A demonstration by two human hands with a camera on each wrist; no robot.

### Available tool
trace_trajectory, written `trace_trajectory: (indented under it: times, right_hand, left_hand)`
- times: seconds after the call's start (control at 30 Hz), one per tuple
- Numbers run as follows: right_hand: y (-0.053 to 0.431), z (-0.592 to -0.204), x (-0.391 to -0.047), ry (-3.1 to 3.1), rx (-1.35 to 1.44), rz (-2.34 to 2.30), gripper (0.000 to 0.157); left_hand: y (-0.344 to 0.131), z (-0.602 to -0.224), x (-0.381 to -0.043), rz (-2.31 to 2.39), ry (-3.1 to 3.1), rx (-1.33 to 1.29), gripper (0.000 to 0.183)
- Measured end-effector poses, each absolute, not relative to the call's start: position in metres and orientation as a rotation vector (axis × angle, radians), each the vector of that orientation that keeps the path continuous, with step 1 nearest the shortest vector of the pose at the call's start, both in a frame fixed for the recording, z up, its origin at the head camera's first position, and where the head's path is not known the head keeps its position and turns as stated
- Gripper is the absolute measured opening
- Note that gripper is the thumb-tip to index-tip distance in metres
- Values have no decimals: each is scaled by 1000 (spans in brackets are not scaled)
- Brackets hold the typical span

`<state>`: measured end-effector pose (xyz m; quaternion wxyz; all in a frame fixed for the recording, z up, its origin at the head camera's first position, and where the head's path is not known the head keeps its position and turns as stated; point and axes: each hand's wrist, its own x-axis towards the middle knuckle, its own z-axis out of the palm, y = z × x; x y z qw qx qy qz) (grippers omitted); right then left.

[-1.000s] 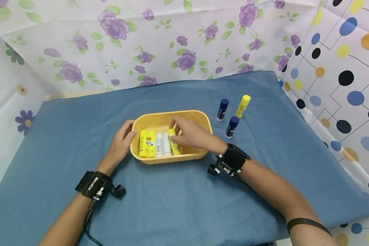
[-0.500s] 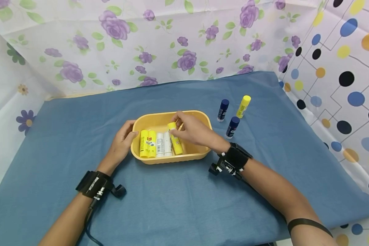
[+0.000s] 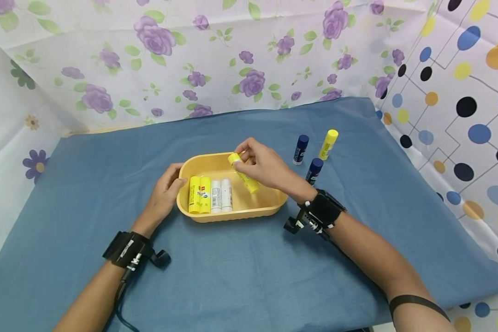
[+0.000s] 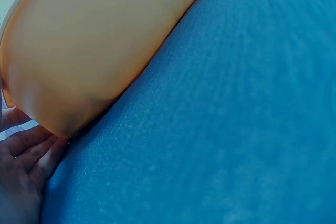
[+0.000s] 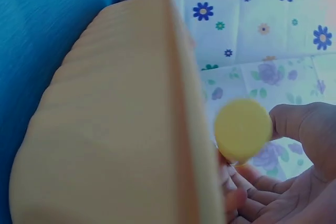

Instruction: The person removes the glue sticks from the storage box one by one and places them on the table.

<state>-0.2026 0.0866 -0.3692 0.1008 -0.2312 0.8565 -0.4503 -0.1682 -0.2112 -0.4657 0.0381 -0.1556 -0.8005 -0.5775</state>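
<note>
My right hand (image 3: 263, 161) pinches a yellow glue stick (image 3: 249, 182) between thumb and fingers, tilted over the right part of a yellow plastic basket (image 3: 232, 214). In the right wrist view the round yellow end of this glue stick (image 5: 243, 129) shows above the basket rim. My left hand (image 3: 163, 191) grips the basket's left end, thumb over the rim and fingers along the outside wall. Inside the basket, two yellow glue sticks (image 3: 199, 194) and two white glue sticks (image 3: 222, 195) lie side by side at the left.
Right of the basket stand two dark blue glue sticks (image 3: 301, 149) and another yellow glue stick (image 3: 329, 144). A blue cloth (image 3: 232, 272) covers the table. Flowered sheeting (image 3: 216, 55) hangs behind, and dotted sheeting (image 3: 460, 138) at the right.
My right hand has lifted the yellow glue stick up from beside the white ones, moving it rightward. The left hand has stayed on the basket.
</note>
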Motion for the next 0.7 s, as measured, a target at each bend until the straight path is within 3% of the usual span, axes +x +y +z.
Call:
trace_trajectory:
  times: [0.43, 0.7]
  right_hand:
    - [91, -362, -201, 2419, -739, -1331, 34]
    - [96, -354, -198, 2527, -777, -1335, 24]
  left_hand:
    - [-211, -465, -169, -1785, -2446, -488, 36]
    - [-211, -464, -168, -1781, -2452, -489, 37]
